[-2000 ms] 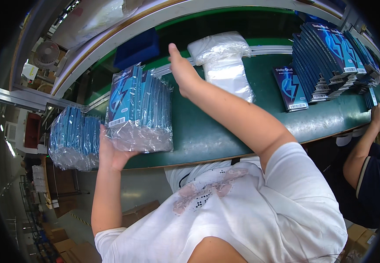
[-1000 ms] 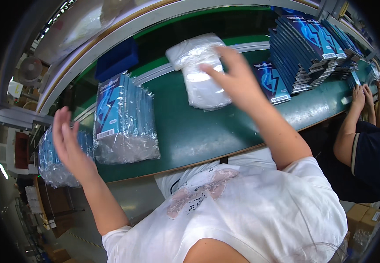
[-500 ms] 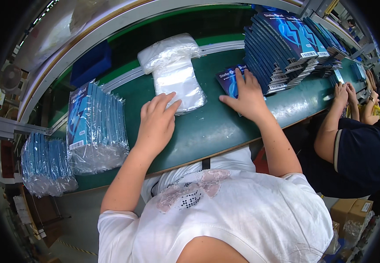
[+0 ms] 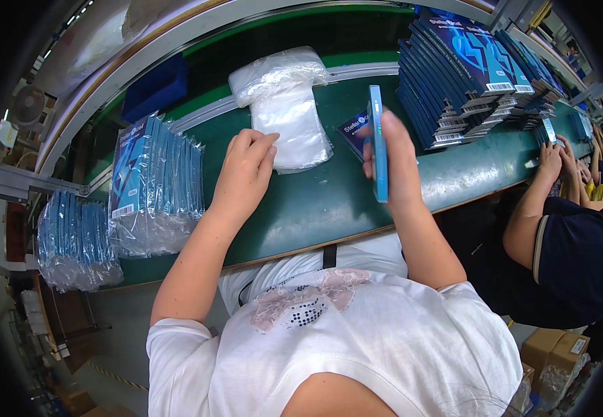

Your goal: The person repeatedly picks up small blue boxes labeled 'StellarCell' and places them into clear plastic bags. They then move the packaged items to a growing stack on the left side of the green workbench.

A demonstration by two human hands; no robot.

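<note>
In my right hand (image 4: 400, 156) is a thin blue box (image 4: 379, 146), held up on edge with its narrow side showing; the fingers wrap round it and are partly hidden behind. Another flat dark-blue box (image 4: 352, 132) lies on the table just behind that hand. My left hand (image 4: 247, 163) is at the left edge of a stack of clear plastic bags (image 4: 294, 128), its fingers bent and drawn together on the top bag's edge. A rolled-over bundle of the same plastic (image 4: 278, 73) lies at the far end of the stack.
Tall leaning stacks of blue boxes (image 4: 430, 83) stand at the right. Bagged blue boxes (image 4: 159, 184) stand in rows at the left, with a second bagged group (image 4: 79, 236) beside them. A blue bin (image 4: 155, 90) sits behind. A co-worker's arm (image 4: 527, 201) is at the right.
My right hand has lifted a blue box off the table and turned it on edge, uncovering another box. My left hand's fingers have drawn closer together at the bags.
</note>
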